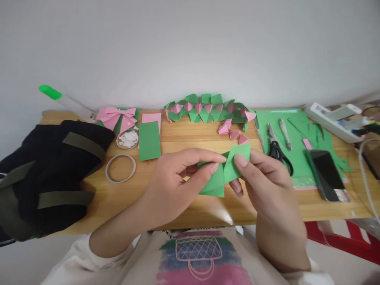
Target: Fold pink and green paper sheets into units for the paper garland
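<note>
Between my hands, above the front of the wooden table, is a folded piece of green paper [215, 186] with creased flaps. My left hand [181, 178] pinches its left part between thumb and index finger. Gripping the right flap, my right hand [264, 174] has its thumb on the front face and its fingers behind. Past my fingertips lie several small folded pink paper pieces [234, 135]. Behind them, along the wall, stretches a chain of folded green and pink paper [208, 109]. The far side of the held paper is hidden.
At left are a black bag [53, 158], a tape roll [107, 168], a pink bow [118, 118] and stacked green paper [150, 140]. At right, scissors [277, 150], a capped cutter [285, 134] and a phone [328, 174] rest on green sheets, near a power strip [335, 122].
</note>
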A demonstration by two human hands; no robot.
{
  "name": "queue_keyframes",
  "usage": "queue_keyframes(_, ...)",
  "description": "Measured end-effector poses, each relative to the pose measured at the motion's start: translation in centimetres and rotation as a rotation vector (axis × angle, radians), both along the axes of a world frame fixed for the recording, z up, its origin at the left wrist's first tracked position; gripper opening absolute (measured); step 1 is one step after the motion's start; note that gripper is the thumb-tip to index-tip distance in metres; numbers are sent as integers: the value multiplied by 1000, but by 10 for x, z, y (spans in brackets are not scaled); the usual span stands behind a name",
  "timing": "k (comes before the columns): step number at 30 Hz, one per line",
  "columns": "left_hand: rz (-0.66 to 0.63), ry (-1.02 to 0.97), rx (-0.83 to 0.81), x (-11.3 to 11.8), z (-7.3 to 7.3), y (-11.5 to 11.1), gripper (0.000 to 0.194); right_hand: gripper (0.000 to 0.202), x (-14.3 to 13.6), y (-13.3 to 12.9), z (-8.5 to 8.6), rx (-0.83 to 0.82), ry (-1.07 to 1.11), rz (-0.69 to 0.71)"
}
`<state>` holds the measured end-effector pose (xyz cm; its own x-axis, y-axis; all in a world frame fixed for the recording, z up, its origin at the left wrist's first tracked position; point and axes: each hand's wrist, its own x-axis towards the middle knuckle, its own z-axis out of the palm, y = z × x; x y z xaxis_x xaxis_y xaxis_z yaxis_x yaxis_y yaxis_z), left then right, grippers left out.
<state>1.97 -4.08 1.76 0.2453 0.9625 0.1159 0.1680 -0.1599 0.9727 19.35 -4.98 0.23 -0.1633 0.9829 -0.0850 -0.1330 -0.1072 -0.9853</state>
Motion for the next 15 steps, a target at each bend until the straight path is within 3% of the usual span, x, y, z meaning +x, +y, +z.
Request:
queue_keyframes(8, -7, -180, -152, 3, -2, -2, 24, 24, -2, 1, -3, 41, -12, -35)
queue_keyframes(15, -21, -194, -200, 2, -1, -2, 25, 22, -4, 2, -5, 30, -30, -81)
